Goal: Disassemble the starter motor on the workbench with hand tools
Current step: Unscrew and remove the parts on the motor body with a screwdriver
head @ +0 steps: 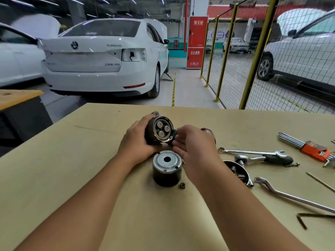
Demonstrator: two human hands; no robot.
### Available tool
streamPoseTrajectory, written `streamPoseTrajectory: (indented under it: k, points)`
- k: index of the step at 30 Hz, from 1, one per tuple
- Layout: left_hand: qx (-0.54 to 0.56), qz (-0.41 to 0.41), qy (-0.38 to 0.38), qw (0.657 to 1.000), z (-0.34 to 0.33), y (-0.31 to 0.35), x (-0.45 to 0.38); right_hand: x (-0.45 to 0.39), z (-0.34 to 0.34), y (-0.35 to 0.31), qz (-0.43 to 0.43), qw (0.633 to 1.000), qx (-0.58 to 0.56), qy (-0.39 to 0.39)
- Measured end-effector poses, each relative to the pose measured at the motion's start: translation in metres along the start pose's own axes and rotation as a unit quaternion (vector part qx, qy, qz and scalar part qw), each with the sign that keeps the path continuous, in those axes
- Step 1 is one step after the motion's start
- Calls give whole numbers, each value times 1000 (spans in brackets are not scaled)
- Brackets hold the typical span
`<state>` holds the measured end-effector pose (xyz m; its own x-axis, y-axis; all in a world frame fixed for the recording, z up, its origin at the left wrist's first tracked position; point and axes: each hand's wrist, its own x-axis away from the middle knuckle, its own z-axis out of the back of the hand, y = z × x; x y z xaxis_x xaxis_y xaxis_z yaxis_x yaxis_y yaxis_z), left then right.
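the left hand (136,140) grips the gear housing (159,130) above the counter (90,160), three planet gears (161,128) facing up. the right hand (194,144) has its fingers (178,140) curled, pinching the housing's right edge. the motor casing (167,168) stands just below.

The red cabinet (196,42) against the pillar carries white Chinese signs: "消火栓" at the top, "灭火器" across the middle, and "火警119" at the bottom. The white sedan (101,57) bears a round Skoda badge on its boot lid, with small lettering beside and below it too blurred to read.
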<state>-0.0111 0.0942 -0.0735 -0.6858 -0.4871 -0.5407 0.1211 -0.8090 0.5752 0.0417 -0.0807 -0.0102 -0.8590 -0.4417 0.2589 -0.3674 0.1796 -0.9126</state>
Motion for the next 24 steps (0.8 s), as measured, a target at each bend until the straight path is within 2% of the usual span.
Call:
streamPoseTrajectory:
  k: [4,9,12,14,18,21,24]
  points:
    - [-71,-58,44,995,0,7,4,-13,-1,8,-51,998,34,10]
    - [-134,-116,79,981,0,17,6,-27,0,6,-110,993,-33,-7]
    - [-192,-187,110,957,4,27,6,-25,5,9,-131,981,-138,-43]
    - [-225,-260,141,929,7,31,1,-27,9,9,-147,965,-210,-62]
    - [-226,-371,174,884,9,36,-7,-27,14,3,-160,941,-284,-94]
    - [-235,-395,162,874,6,37,-6,-26,17,5,-182,924,-319,-105]
    - [-219,-375,167,885,3,34,-7,-29,22,9,-196,909,-350,-113]
